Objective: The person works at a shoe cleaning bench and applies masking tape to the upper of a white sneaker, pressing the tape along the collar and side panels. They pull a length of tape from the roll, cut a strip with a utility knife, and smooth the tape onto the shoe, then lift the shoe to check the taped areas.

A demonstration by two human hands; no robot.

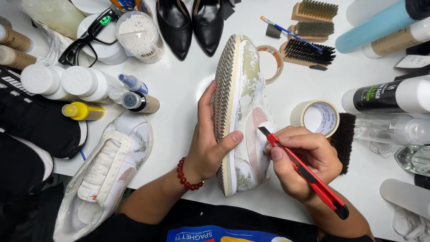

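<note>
My left hand (207, 142) grips a dirty white sneaker (244, 103) stood on its side on the white table (179, 89), fingers on the ridged sole, thumb on the midsole edge. My right hand (301, 161) holds a red utility knife (309, 175); its black blade tip touches the sneaker's side panel near the pink stripe. A red bead bracelet (184, 177) sits on my left wrist.
The matching sneaker (107, 170) lies at lower left, partly masked with tape. Tape rolls (317, 117) (271, 62), brushes (309, 51), black heeled shoes (190, 24), several bottles (85, 85), black glasses (89, 36), a tub of cotton swabs (139, 36) and spray cans (385, 96) crowd the table.
</note>
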